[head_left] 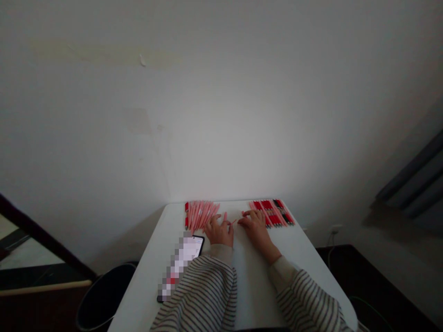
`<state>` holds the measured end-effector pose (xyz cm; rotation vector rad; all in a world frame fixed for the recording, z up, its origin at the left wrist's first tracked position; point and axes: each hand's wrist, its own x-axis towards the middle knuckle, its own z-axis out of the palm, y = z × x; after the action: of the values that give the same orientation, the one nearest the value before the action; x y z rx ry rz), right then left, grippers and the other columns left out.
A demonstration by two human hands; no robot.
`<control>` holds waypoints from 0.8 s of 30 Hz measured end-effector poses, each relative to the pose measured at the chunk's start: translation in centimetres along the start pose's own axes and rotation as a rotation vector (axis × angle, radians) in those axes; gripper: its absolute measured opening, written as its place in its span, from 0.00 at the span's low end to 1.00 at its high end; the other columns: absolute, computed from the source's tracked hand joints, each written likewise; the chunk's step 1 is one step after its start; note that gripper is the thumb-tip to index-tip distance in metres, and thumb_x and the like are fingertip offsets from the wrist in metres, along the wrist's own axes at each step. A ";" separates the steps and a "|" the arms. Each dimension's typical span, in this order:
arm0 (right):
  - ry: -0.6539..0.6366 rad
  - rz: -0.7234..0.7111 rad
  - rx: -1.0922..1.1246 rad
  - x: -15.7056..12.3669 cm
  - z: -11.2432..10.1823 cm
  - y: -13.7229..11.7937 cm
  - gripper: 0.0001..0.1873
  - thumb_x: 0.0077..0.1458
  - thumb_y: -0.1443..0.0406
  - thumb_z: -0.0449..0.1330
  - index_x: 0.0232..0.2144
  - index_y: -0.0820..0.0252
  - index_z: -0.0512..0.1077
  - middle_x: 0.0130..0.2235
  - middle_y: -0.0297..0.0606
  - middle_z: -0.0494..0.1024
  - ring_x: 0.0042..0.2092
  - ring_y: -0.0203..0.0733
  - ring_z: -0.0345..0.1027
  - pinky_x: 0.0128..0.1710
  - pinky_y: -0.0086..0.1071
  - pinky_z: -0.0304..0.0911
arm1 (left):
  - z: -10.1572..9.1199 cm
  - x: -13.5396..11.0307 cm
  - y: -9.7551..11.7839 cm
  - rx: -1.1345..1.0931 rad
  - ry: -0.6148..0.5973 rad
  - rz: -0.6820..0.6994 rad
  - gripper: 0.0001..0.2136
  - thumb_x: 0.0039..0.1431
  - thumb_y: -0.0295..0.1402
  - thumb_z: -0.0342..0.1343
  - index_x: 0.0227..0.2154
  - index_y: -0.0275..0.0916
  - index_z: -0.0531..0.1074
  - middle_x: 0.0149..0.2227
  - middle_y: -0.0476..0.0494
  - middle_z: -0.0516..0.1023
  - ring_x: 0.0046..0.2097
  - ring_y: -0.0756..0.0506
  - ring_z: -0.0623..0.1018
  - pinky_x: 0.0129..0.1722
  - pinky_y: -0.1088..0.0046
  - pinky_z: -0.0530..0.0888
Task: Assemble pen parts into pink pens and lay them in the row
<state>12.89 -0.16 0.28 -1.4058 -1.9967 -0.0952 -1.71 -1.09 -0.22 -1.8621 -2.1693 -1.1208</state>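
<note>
Near the far side of the white table, my left hand (219,232) is closed on a slim pink pen part (233,222), which points toward the right hand. Another short pink pen piece (225,216) sticks up beyond the left fingers. My right hand (255,225) has its fingers drawn together, with a small reddish pen piece (244,213) showing at its fingertips; the rest of what it grips is hidden. Beside the left hand lies a spread of pink pens (200,214). To the right of the right hand are rows of red, pink and black pens (275,214).
A phone (198,240) with a blurred screen lies left of my left forearm on the white table (258,295). The wall (221,138) rises right behind the table. A dark bucket (104,295) stands on the floor at the left.
</note>
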 end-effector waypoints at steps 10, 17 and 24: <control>0.027 0.029 0.002 -0.2 -0.6 0.0 0.09 0.59 0.64 0.55 0.36 0.52 0.76 0.37 0.35 0.78 0.47 0.44 0.60 0.57 0.46 0.41 | 0.8 0.0 -0.3 -0.059 0.035 0.058 0.04 0.47 0.34 0.60 0.27 0.48 0.79 0.47 0.46 0.71 0.51 0.41 0.66 0.53 0.59 0.62; 0.038 0.012 -0.030 -0.5 -0.4 0.2 0.09 0.60 0.63 0.54 0.37 0.50 0.75 0.37 0.35 0.77 0.47 0.45 0.61 0.58 0.48 0.39 | 0.6 -0.2 -0.2 -0.083 0.097 0.140 0.02 0.47 0.33 0.61 0.25 0.46 0.79 0.45 0.44 0.71 0.50 0.40 0.66 0.52 0.58 0.63; 0.037 0.027 -0.047 -0.5 -0.2 0.4 0.09 0.59 0.63 0.55 0.37 0.50 0.75 0.37 0.35 0.77 0.47 0.45 0.61 0.58 0.47 0.40 | 0.8 -0.3 -0.3 -0.106 0.079 0.167 0.03 0.48 0.33 0.60 0.25 0.46 0.79 0.45 0.42 0.71 0.51 0.39 0.65 0.52 0.54 0.64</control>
<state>13.42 -0.54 0.04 -1.4492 -1.9561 -0.1562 -1.58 -0.89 -1.05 -1.9627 -1.9077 -1.2728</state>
